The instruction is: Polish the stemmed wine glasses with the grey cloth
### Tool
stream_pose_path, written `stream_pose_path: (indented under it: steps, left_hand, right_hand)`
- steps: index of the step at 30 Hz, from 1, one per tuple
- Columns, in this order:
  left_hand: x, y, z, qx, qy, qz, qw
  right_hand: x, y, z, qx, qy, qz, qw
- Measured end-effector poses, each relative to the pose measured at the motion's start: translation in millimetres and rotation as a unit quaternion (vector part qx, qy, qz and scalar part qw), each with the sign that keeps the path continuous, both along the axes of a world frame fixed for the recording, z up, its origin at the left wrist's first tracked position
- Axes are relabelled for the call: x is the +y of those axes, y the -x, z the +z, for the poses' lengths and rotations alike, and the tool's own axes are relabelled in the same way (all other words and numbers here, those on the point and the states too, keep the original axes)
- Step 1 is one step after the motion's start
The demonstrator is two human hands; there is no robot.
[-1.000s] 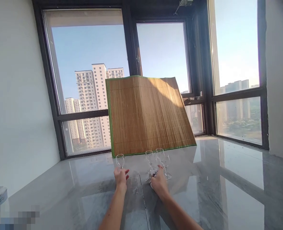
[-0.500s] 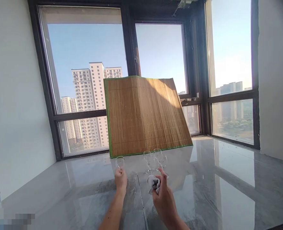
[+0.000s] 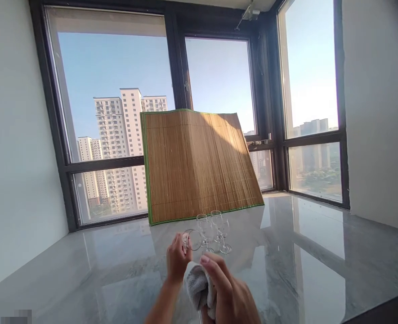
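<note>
My left hand is closed around a clear wine glass, which tilts sideways with its mouth to the right. Bunched in my right hand is a grey-white cloth, held nearer to me and just below the glass. The cloth and the glass look apart. Beyond my hands, several stemmed wine glasses stand upright in a tight group on the glossy grey surface. My own hand and the tilted glass partly cover the nearest one.
A folded bamboo mat with green edging leans against the window behind the glasses. The grey tiled surface reflects the window light. White walls close in the left and right sides.
The glass in my left hand has gone from upright to tilted and moved right. My right hand has come closer to me with the cloth. The view has shifted slightly right.
</note>
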State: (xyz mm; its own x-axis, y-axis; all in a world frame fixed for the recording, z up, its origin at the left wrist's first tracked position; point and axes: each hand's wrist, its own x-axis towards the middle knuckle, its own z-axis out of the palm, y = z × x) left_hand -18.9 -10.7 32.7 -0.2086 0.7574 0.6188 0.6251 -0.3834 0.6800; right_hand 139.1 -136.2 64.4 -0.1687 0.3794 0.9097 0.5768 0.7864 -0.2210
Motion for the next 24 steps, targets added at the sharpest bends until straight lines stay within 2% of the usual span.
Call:
stream_pose_path:
  steps: [3, 6, 8, 13, 17, 20, 24]
  left_hand:
    - [-11, -16, -0.6, 0.133, 0.019, -0.074, 0.988]
    - [-16, -28, -2.9, 0.274, 0.024, -0.138, 0.951]
    - [-18, -31, -3.4, 0.317, 0.022, -0.169, 0.933]
    - [-18, -28, -2.5, 0.321, 0.020, -0.178, 0.930]
    - [-20, -28, -1.7, 0.320, 0.014, -0.193, 0.927]
    - [-22, -31, -1.8, 0.279, 0.008, -0.193, 0.940]
    - [-21, -38, -8.6, 0.200, 0.043, -0.170, 0.964]
  right_hand:
    - [23, -17, -10.2, -0.046, 0.037, -0.050, 0.997]
    - [42, -34, -23.4, -0.102, 0.053, -0.097, 0.989]
    - [48, -39, -26.8, -0.124, 0.077, -0.120, 0.982]
    - [57, -45, -7.4, -0.148, 0.125, -0.140, 0.971]
    - [76, -63, 6.9, -0.143, 0.169, -0.155, 0.963]
    - [89, -75, -1.4, -0.099, 0.230, -0.124, 0.960]
    - [92, -70, -32.0, 0.026, 0.295, -0.005, 0.955]
